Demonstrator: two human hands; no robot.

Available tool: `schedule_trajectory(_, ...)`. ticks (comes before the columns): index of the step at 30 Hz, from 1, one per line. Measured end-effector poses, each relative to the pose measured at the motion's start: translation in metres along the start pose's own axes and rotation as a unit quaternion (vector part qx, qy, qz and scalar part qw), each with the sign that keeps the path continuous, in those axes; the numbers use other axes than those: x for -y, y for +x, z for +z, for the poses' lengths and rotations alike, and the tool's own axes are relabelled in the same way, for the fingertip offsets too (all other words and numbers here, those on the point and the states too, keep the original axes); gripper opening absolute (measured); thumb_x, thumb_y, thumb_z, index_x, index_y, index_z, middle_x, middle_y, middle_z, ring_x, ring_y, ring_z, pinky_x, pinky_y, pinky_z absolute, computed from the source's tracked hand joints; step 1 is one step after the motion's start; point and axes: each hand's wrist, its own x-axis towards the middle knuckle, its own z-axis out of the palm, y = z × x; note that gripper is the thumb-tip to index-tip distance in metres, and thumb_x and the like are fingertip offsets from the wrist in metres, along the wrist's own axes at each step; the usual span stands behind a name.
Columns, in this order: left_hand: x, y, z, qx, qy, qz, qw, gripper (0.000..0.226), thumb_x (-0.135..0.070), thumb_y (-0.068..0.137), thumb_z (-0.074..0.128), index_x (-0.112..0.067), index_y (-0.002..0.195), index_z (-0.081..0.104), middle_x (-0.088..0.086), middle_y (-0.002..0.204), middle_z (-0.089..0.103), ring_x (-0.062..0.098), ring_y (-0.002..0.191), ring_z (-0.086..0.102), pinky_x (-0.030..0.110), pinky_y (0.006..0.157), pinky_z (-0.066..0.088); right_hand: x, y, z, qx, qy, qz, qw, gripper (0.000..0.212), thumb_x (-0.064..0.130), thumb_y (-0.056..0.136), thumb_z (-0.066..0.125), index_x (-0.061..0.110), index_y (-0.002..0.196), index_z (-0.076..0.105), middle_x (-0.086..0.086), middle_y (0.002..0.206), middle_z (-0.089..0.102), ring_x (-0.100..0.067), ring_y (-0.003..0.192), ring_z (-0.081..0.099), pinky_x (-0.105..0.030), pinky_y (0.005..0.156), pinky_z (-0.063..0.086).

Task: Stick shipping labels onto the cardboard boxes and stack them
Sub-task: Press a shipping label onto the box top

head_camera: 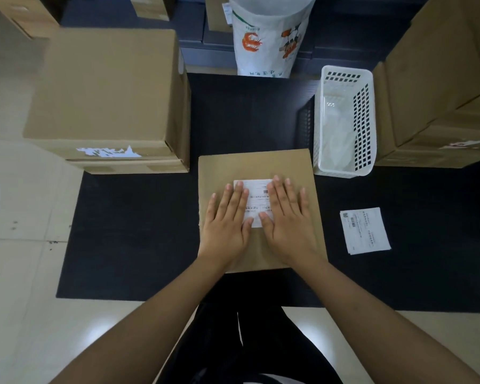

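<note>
Flat cardboard box (257, 167) lies centre of the black mat (139, 231), w/ a white shipping label (257, 191) on its top face, roughly mid-box. Both hands lie flat on box & label: left hand (227, 221) covers the label's left edge, right hand (287, 217) its right part. Fingers straight & spread, palms down, neither grip clenched, nothing grasped; just pressing. Barcode and print show between the two hands.

On the mat right of the box, apart from it, lies a loose label sheet (365, 231), printed side up, slightly skewed.

Surface: the mat sits on a pale tiled floor (20, 223), which shows at left and near the bottom edge. Person's dark-clad legs (250, 342) at bottom centre, forearms reaching in from below.

Containers: white plastic basket (367, 120) w/ perforated walls stands just beyond the box's far right corner; inside it something pale and crumpled, prob. backing paper, too blurry to tell. White woven sack (269, 34) w/ orange print stands upright at far centre, mouth open, contents not visible.

Left: stack of cardboard boxes (106, 87), top one closed, torn white label remnant on the front edge. Right: another tall stack of boxes (438, 92), just beside the basket. More cartons and dark flat items at the far edge.
</note>
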Motion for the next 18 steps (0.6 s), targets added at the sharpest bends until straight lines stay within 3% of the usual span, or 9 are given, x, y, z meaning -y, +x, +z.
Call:
schedule_trajectory(5,0.000,0.000,-0.002,0.012,0.011,0.005,1.000,0.060,-0.044,0.100,0.005,-0.015,0.148,-0.016,0.001,0.155,-0.023,0.016,0.143,-0.022,0.037,0.116,-0.016,0.000,-0.001,0.001,0.003,-0.009,0.004,1.000,0.067,0.047,0.096,0.010,0.013,0.152,-0.004,-0.003,0.161,-0.008,-0.017,0.148,-0.014,-0.042,0.120,-0.009)
schedule_trajectory(9,0.005,-0.001,-0.011,-0.005,-0.023,0.043,0.999,0.062,-0.043,0.102,0.020,-0.017,0.147,-0.012,0.000,0.156,-0.018,0.020,0.144,-0.018,0.035,0.116,-0.018,-0.003,-0.003,0.000,-0.007,0.011,-0.012,1.000,0.068,0.049,0.098,0.016,0.012,0.152,-0.005,-0.003,0.161,-0.009,-0.017,0.147,-0.015,-0.039,0.119,-0.013)
schedule_trajectory(11,0.012,-0.008,-0.018,-0.055,-0.056,0.058,0.995,0.064,-0.043,0.100,0.030,-0.016,0.150,0.000,0.000,0.158,-0.007,0.021,0.146,-0.014,0.036,0.117,-0.014,-0.006,-0.009,-0.003,-0.045,0.061,-0.007,0.997,0.070,0.051,0.096,0.017,0.012,0.153,0.002,-0.002,0.161,-0.005,-0.016,0.148,-0.010,-0.036,0.120,-0.010)
schedule_trajectory(13,0.020,-0.021,-0.020,-0.106,-0.119,0.010,0.987,0.068,-0.045,0.098,0.037,-0.017,0.152,0.007,-0.003,0.160,-0.001,0.017,0.146,-0.012,0.034,0.118,-0.009,-0.011,-0.021,-0.005,-0.118,0.121,0.057,0.984,0.069,0.051,0.097,0.026,0.015,0.153,0.012,0.002,0.161,0.006,-0.015,0.149,-0.001,-0.035,0.121,0.000)
schedule_trajectory(14,0.023,-0.029,-0.019,-0.122,-0.182,-0.046,0.974,0.071,-0.048,0.096,0.041,-0.019,0.153,0.009,-0.005,0.160,0.002,0.013,0.146,-0.010,0.033,0.119,-0.006,-0.013,-0.027,-0.004,-0.154,0.155,0.115,0.969,0.068,0.052,0.096,0.033,0.017,0.152,0.018,0.003,0.160,0.014,-0.015,0.149,0.006,-0.036,0.120,0.006)
schedule_trajectory(16,0.027,-0.045,-0.014,-0.125,-0.331,-0.183,0.917,0.079,-0.058,0.089,0.047,-0.024,0.151,0.013,-0.008,0.159,0.010,0.008,0.146,-0.002,0.034,0.118,0.007,-0.017,-0.041,0.000,-0.195,0.221,0.257,0.920,0.065,0.053,0.093,0.044,0.019,0.146,0.032,-0.003,0.153,0.034,-0.021,0.141,0.028,-0.042,0.115,0.023)
schedule_trajectory(18,0.028,-0.060,-0.008,-0.085,-0.454,-0.253,0.850,0.085,-0.065,0.080,0.053,-0.029,0.149,0.018,-0.005,0.155,0.020,0.010,0.142,0.017,0.035,0.114,0.021,-0.021,-0.052,0.006,-0.171,0.290,0.361,0.870,0.066,0.059,0.090,0.048,0.019,0.141,0.039,-0.008,0.143,0.046,-0.024,0.130,0.042,-0.045,0.107,0.036)
